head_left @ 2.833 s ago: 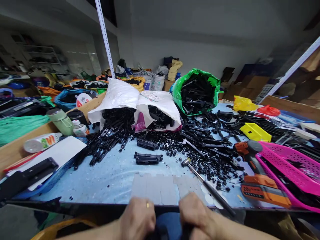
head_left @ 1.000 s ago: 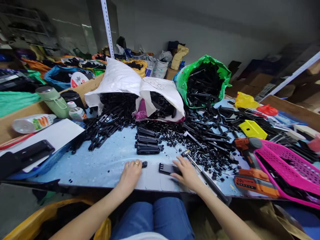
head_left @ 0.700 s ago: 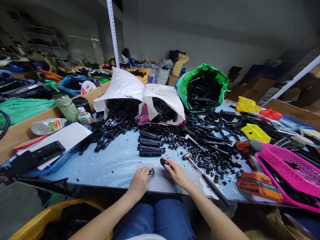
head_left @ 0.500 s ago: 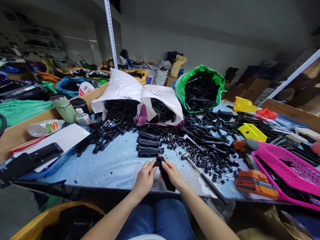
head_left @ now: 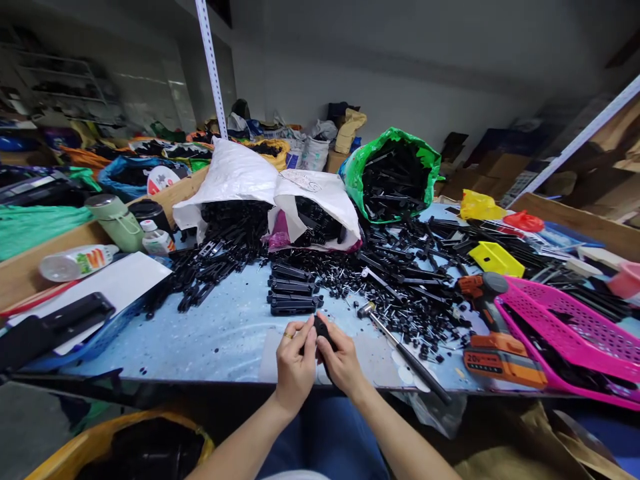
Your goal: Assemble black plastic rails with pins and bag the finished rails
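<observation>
Between my hands, at the table's front edge, is a black plastic part [head_left: 321, 327], mostly covered by my fingers. My left hand [head_left: 295, 357], with a ring on one finger, is closed with thumb and fingertips against the part's upper end. From the other side my right hand [head_left: 343, 357] wraps round the same part, its thumb near the top. Just beyond my fingertips lies a stack of long black plastic arms [head_left: 294, 293]. A hammer [head_left: 400, 347] rests to the right of my right hand, its head pointing away from me.
Black parts and screws [head_left: 410, 317] are strewn over the blue table [head_left: 200, 347]. An orange cordless drill [head_left: 500, 353] and pink basket [head_left: 565, 313] stand right. White sacks [head_left: 245, 170] and a green bag [head_left: 353, 183] spill parts behind. Bottles [head_left: 80, 261] and a flask [head_left: 117, 223] sit left.
My hands have drawn closer together round the black part, which is now more hidden and turned more upright. The view has shifted slightly to the right.
</observation>
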Demonstrator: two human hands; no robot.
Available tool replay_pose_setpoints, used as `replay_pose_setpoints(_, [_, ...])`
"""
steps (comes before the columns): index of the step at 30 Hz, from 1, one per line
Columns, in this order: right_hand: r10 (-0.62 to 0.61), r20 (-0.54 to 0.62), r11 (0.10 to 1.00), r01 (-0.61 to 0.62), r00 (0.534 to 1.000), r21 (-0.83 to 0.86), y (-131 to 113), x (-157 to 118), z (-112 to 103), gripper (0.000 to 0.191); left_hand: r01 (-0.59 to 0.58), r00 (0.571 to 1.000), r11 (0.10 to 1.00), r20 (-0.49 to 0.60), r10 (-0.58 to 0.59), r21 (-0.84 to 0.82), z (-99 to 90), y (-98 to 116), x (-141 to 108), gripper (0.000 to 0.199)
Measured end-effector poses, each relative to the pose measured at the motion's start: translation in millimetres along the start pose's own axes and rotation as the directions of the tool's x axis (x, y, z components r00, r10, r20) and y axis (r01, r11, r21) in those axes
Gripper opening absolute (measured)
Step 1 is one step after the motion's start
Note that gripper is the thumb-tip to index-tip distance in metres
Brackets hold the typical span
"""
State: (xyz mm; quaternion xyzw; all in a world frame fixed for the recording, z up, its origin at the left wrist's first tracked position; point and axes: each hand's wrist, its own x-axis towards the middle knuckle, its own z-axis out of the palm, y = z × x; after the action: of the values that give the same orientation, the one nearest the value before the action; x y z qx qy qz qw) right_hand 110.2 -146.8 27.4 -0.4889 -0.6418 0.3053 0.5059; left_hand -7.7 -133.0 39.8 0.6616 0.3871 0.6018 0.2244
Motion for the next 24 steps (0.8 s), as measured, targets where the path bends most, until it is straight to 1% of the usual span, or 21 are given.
replay_pose_setpoints(1, [-0.018,-0.042,1.0,0.017,0.999,-0.01,-1,-3,5,0.046,-0.017,1.0,1.0,-0.015,0.017,-0.013,1.8,2,1,0.029])
replay_pose_setpoints(3, [-0.053,-0.11,0.997,0.047,0.992,-0.057,-1,-8,14,0.046,-0.062,0.998,0.998,0.015,0.062,-0.03,2.9,1,3,0.029])
replay_pose_setpoints(5, [-0.054,-0.124,0.993,0.04,0.991,-0.111,1,-10,17,0.048,-0.084,0.995,0.996,0.062,0.084,-0.015,2.1,-6,2,0.029])
replay_pose_setpoints(6, [-0.049,-0.084,0.988,0.036,0.995,-0.147,5,-9,17,0.048,-0.068,0.995,0.998,0.075,0.066,0.016,1.4,-11,0,0.029])
replay_pose_setpoints(8, [-0.031,0.072,0.963,0.049,0.997,-0.266,15,1,8,0.048,0.022,0.996,0.989,0.082,-0.034,0.147,-0.7,-24,-9,0.031])
replay_pose_setpoints(9, [-0.008,0.14,0.932,0.058,0.99,-0.357,21,9,-2,0.047,0.079,0.991,0.967,0.085,-0.102,0.243,-2.4,-31,-14,0.033])
replay_pose_setpoints(10, [0.028,0.167,0.882,0.054,0.986,-0.469,29,19,-14,0.046,0.118,0.982,0.93,0.099,-0.161,0.349,-4.5,-36,-19,0.036])
replay_pose_setpoints(11, [0.075,0.144,0.803,0.026,0.987,-0.595,37,31,-29,0.046,0.115,0.97,0.884,0.142,-0.199,0.452,-7.0,-41,-22,0.04])
replay_pose_setpoints(12, [0.126,0.052,0.689,-0.05,0.991,-0.723,44,43,-46,0.046,0.059,0.951,0.843,0.227,-0.211,0.535,-9.5,-44,-24,0.045])
replay_pose_setpoints(13, [0.164,-0.063,0.544,-0.144,0.984,-0.827,51,56,-63,0.047,-0.049,0.913,0.813,0.357,-0.199,0.58,-11.7,-46,-23,0.051])
replay_pose_setpoints(14, [0.202,-0.164,0.38,-0.232,0.966,-0.896,58,68,-80,0.047,-0.186,0.843,0.797,0.509,-0.171,0.575,-13.5,-46,-21,0.056])
replay_pose_setpoints(15, [0.233,-0.227,0.253,-0.285,0.945,-0.924,62,78,-95,0.047,-0.321,0.742,0.788,0.656,-0.136,0.526,-14.5,-44,-16,0.059])
replay_pose_setpoints(16, [0.252,-0.261,0.171,-0.309,0.932,-0.936,66,87,-107,0.047,-0.43,0.626,0.779,0.772,-0.108,0.457,-14.8,-42,-10,0.058])
replay_pose_setpoints(17, [0.27,-0.268,0.128,-0.31,0.925,-0.942,67,94,-116,0.047,-0.504,0.523,0.766,0.847,-0.097,0.399,-14.4,-40,-3,0.055])
replay_pose_setpoints(18, [0.282,-0.254,0.119,-0.296,0.925,-0.948,68,99,-123,0.045,-0.55,0.456,0.746,0.883,-0.108,0.376,-13.6,-37,3,0.052])
replay_pose_setpoints(19, [0.287,-0.23,0.127,-0.275,0.93,-0.953,66,101,-126,0.041,-0.575,0.432,0.718,0.891,-0.14,0.392,-12.5,-35,8,0.049])
replay_pose_setpoints(20, [0.291,-0.202,0.132,-0.248,0.935,-0.96,63,101,-127,0.035,-0.581,0.441,0.686,0.878,-0.187,0.438,-11.4,-33,12,0.047])
replay_pose_setpoints(22, [0.303,-0.135,0.151,-0.188,0.943,-0.97,54,94,-122,0.023,-0.55,0.5,0.621,0.816,-0.29,0.558,-10.2,-32,16,0.041])
replay_pose_setpoints(23, [0.316,-0.099,0.168,-0.158,0.944,-0.973,48,86,-118,0.018,-0.523,0.523,0.604,0.786,-0.33,0.602,-10.2,-33,16,0.037])
replay_pose_setpoints(24, [0.34,-0.043,0.194,-0.115,0.939,-0.974,41,76,-113,0.016,-0.497,0.53,0.606,0.77,-0.356,0.622,-10.6,-34,15,0.032])
